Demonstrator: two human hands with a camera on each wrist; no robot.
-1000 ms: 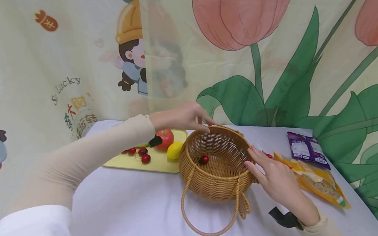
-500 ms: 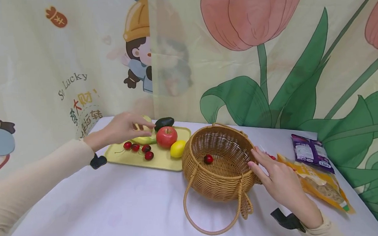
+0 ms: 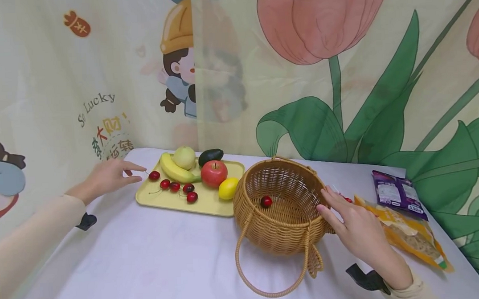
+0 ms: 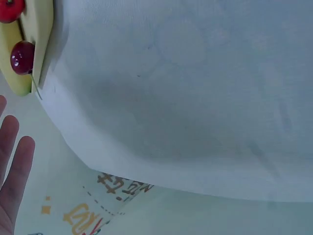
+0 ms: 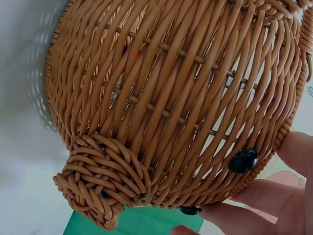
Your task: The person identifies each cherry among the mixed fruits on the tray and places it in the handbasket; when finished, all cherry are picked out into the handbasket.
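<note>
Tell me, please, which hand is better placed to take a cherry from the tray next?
Left hand, probably: it is beside the leftmost cherry on the tray. The right hand touches the basket rim on the side away from the tray.

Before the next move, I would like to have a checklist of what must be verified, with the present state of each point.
1. Basket supported: ok; the right hand touches its rim.
2. Opening unobstructed: ok; the front handle hangs outside, toward the person.
3. Room inside: ok; only one cherry is seen there.
4. Leftmost cherry gripped: not ok; the left hand is beside it, without gripping it.
5. Its stem touched: cannot tell.
6. Gap between basket and tray: cannot tell; the basket hides the tray's near right corner.
</note>
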